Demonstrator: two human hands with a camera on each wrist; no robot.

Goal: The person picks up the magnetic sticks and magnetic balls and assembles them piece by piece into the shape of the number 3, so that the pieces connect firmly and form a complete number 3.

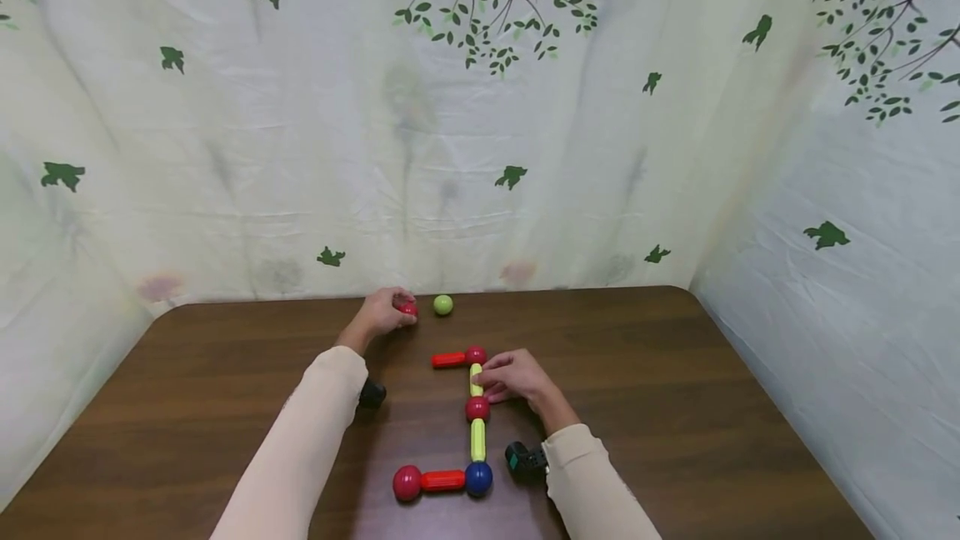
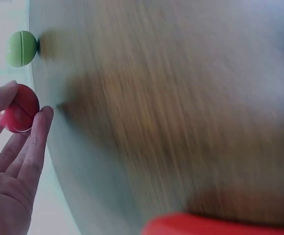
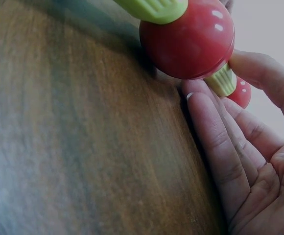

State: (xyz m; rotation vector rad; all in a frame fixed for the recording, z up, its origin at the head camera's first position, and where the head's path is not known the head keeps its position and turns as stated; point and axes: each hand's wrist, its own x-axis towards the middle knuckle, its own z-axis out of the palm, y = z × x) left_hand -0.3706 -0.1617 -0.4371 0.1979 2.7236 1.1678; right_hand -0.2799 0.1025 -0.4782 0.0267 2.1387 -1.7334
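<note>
At the table's far edge my left hand [image 1: 384,312] pinches a red ball [image 2: 25,108] between thumb and fingertips. A green ball [image 1: 443,305] lies just right of it. My right hand [image 1: 516,377] grips the upper yellow-green rod [image 1: 476,380] of a linked chain, its fingers partly covering that rod. This rod joins a far red ball [image 1: 476,355] to a middle red ball [image 1: 477,408], close to my right thumb in the right wrist view. A red rod [image 1: 448,360] points left from the far ball. Nearer me, a second yellow-green rod [image 1: 477,440] runs to a blue ball [image 1: 478,478].
From the blue ball, another red rod [image 1: 442,481] leads left to a red end ball [image 1: 407,483]. Everything lies on a brown wooden table [image 1: 697,423]. A pale curtain [image 1: 450,123] with leaf prints hangs behind it. Black wrist cameras [image 1: 525,458] sit below both hands.
</note>
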